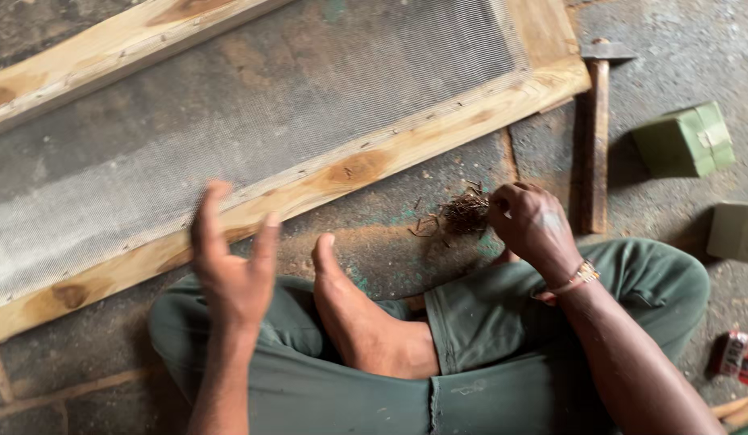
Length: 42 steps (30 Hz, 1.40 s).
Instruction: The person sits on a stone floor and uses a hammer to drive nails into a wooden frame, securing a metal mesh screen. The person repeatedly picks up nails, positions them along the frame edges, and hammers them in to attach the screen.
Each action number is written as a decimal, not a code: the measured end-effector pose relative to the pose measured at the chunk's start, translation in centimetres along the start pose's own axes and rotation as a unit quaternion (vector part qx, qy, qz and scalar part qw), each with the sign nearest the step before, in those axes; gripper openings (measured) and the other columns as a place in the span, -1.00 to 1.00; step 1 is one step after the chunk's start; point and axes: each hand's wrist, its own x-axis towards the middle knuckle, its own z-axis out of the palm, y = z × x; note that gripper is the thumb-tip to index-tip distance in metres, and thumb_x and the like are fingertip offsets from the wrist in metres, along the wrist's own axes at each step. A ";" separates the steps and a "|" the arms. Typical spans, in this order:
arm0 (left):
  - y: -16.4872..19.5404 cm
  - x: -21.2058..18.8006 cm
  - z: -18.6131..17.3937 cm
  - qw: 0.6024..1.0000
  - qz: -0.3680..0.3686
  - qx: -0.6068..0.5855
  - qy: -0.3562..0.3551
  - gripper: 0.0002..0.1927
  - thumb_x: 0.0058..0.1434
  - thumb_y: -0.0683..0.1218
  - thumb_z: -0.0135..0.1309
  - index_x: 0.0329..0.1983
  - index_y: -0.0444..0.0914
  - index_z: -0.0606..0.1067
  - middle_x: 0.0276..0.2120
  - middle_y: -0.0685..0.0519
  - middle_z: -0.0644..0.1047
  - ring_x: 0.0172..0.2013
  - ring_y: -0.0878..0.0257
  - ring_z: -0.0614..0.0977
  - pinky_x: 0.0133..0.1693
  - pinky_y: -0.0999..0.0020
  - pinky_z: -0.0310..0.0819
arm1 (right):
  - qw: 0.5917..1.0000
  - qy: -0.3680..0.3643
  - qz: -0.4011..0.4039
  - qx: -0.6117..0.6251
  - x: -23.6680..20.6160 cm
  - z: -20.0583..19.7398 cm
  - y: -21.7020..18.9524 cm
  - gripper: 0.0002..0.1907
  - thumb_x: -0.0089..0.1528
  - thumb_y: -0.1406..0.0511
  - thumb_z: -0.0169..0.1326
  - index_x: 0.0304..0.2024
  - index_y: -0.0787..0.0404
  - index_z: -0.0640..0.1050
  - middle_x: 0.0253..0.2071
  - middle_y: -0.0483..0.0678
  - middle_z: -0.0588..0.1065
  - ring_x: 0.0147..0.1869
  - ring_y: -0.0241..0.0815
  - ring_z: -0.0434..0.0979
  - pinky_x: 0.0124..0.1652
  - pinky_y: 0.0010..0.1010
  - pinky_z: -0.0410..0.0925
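I sit cross-legged on the floor in green trousers, one bare foot (354,310) showing. My left hand (231,262) hovers open over my knee, fingers spread and blurred, holding nothing, close to the near rail of a wooden frame (366,165) with wire mesh (229,113) stretched across it. My right hand (531,225) reaches to a small pile of thin nails (462,213) on the floor, its fingertips pinched at the pile's edge. Whether it grips a nail is hidden.
A hammer (597,129) with a wooden handle lies on the concrete floor to the right of the frame. Two small green boxes (686,141) (735,232) sit further right. A red and white object (740,358) lies at the right edge.
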 end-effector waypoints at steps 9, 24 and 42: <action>5.2 -2.6 4.0 0.988 0.056 -0.085 -0.119 -0.55 0.31 0.04 0.21 0.16 -0.30 0.49 0.22 -0.16 0.53 0.26 -0.01 0.54 0.30 0.12 0.39 | 0.929 -0.095 0.204 0.296 0.7 -1.3 0.5 -0.82 0.21 0.36 0.18 -0.21 0.39 0.64 -0.37 0.08 0.66 -0.37 -0.21 0.68 -0.38 -0.42 0.54; 9.1 -3.7 6.9 0.915 -0.114 -0.308 -0.235 -0.70 0.36 0.13 0.12 0.01 -0.10 0.57 -0.11 0.17 0.64 -0.09 0.33 0.69 0.02 0.35 0.52 | 0.836 -0.118 0.121 0.523 -1.3 -1.7 -8.3 -0.79 0.15 0.50 0.23 -0.17 0.34 0.52 -0.27 0.03 0.63 -0.21 -0.20 0.69 -0.20 -0.38 0.57; -1.8 4.3 2.0 0.967 -0.212 -0.069 -0.120 -0.79 0.32 0.02 0.11 -0.20 -0.18 0.66 -0.50 0.02 0.66 -0.51 0.28 0.63 -0.45 0.35 0.50 | 0.965 0.006 -0.128 0.230 3.9 1.0 -16.5 -0.74 0.19 0.32 0.34 -0.11 0.26 0.62 -0.23 -0.01 0.66 -0.17 -0.26 0.71 -0.20 -0.43 0.54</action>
